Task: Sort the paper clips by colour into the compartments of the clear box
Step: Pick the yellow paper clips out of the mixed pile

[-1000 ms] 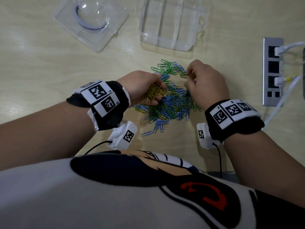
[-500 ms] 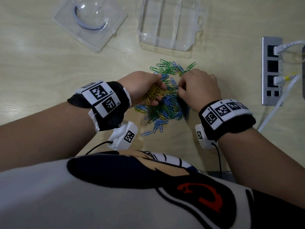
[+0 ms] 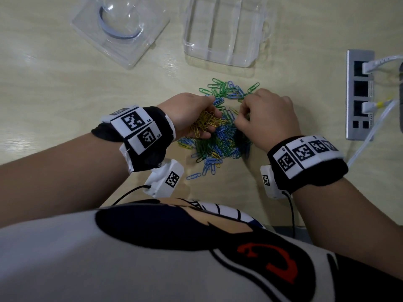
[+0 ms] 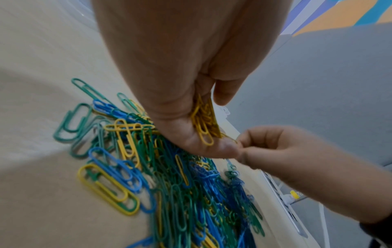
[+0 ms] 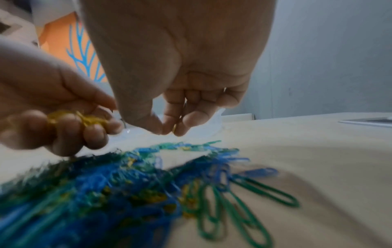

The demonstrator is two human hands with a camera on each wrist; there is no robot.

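A heap of green, blue and yellow paper clips (image 3: 220, 142) (image 4: 169, 176) (image 5: 127, 184) lies on the pale wooden table. My left hand (image 3: 192, 114) (image 4: 191, 117) is cupped over its left side and holds a bunch of yellow clips (image 3: 205, 124) (image 4: 204, 124) (image 5: 84, 119) in curled fingers. My right hand (image 3: 263, 116) (image 5: 169, 124) hovers just right of it, thumb and fingertips pinching a single yellow clip (image 5: 174, 129) close to the left hand. The clear compartment box (image 3: 224, 31) stands open behind the heap, its compartments bare.
A clear plastic lid or case (image 3: 120, 29) lies at the back left. A grey power strip (image 3: 359, 94) with white plugs and cables sits at the right. One blue clip (image 3: 193, 176) lies apart at the heap's near edge.
My right hand has come from the heap's far right side leftward and nearer, up to the left hand. The left hand has stayed put with its yellow bunch.
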